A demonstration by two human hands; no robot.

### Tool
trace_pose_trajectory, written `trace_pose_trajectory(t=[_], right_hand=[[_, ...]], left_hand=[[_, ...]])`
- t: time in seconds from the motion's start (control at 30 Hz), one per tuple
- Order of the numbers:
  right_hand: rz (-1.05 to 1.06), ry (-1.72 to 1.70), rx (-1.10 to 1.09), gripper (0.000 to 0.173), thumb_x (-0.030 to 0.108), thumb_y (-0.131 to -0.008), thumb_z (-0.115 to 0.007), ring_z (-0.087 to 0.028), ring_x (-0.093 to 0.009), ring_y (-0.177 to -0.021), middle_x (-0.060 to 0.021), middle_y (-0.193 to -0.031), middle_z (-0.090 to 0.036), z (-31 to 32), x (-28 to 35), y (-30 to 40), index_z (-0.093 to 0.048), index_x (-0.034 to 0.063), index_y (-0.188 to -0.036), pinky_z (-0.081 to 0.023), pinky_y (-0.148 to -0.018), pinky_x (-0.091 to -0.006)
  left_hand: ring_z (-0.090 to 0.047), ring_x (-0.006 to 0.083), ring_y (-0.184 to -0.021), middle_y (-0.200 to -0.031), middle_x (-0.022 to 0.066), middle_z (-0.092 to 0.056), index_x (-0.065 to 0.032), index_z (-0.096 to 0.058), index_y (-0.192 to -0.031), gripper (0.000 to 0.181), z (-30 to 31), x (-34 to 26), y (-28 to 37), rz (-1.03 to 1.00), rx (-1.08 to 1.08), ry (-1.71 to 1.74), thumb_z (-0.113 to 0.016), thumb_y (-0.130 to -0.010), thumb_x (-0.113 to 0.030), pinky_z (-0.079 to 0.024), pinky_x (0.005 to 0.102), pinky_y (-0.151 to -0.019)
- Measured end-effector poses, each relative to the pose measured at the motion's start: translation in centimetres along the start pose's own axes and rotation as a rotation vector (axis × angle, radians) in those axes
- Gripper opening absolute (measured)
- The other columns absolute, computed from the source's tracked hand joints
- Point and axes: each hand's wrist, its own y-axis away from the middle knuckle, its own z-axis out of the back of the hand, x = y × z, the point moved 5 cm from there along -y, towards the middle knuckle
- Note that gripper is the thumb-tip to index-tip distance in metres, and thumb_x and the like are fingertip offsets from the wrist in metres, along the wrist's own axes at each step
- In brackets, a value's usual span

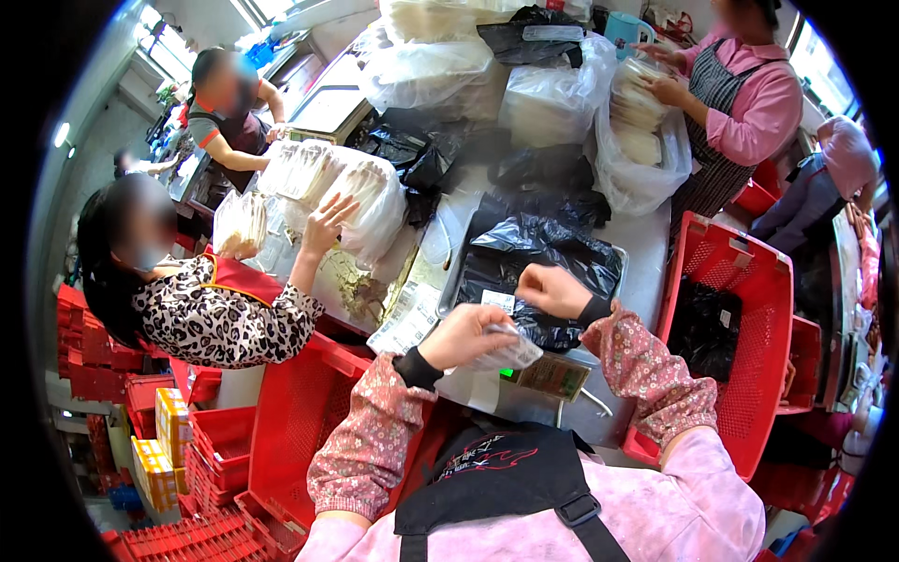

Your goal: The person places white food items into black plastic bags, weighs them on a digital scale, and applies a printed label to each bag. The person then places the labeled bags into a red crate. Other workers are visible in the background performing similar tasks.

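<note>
My left hand [468, 338] pinches a strip of printed labels [507, 351] that curls under its fingers. My right hand [555, 289] is bent just to the right, over a black plastic bag [546, 246] lying on a metal tray [623, 270]; whether its fingertips hold anything is hidden. A white label [498, 301] sits on the bag between my hands. Partly under the tray's near side is a scale [555, 376] with a lit green spot. More sheets of printed labels [409, 317] lie on the table to the left of my left hand.
Red plastic crates stand right [776, 316] and left [291, 414] of me; the right one holds a labelled black bag [706, 319]. Clear bags of pale packs [435, 74] fill the table's far side. A co-worker's hand [329, 221] reaches in at left; another person [751, 98] handles packs at right.
</note>
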Motion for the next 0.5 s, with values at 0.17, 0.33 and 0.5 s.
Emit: trace_pose_trajectory(t=[0.17, 0.33, 0.5], right_hand=[[0.294, 0.579, -0.062, 0.022, 0.023, -0.074, -0.070, -0.059, -0.026, -0.087, -0.0056, -0.085, -0.059, -2.8, -1.3, 3.1, -0.063, 0.0077, -0.088, -0.047, -0.075, -0.0368], [-0.016, -0.020, -0.230, 0.018, 0.017, -0.084, -0.059, -0.064, -0.031, -0.071, -0.0165, -0.079, -0.065, -1.1, -2.9, 1.8, -0.067, 0.0021, -0.091, -0.050, -0.066, -0.0350], [-0.091, -0.113, -0.201, 0.018, 0.013, -0.085, -0.057, -0.064, -0.025, -0.073, -0.0159, -0.081, -0.066, 2.1, -2.9, 0.9, -0.064, -0.0019, -0.092, -0.049, -0.070, -0.0321]], left_hand=[[-0.054, 0.0034, -0.067, -0.070, 0.0002, -0.060, -0.0009, -0.060, -0.083, 0.015, -1.3, -1.2, 2.0, -0.045, 0.085, -0.129, -0.068, -0.084, -0.013, -0.046, 0.0225, -0.059], [-0.053, 0.0034, -0.076, -0.078, -0.0034, -0.059, -0.0015, -0.061, -0.089, 0.009, -0.1, 0.8, 1.4, 0.085, -0.052, 0.219, -0.066, -0.084, -0.008, -0.044, 0.0204, -0.066], [-0.053, 0.0116, -0.056, -0.059, 0.0062, -0.055, -0.0003, -0.059, -0.077, 0.025, 1.2, 4.5, -3.8, -0.022, -0.245, -0.141, -0.068, -0.082, -0.023, -0.044, 0.0281, -0.055]])
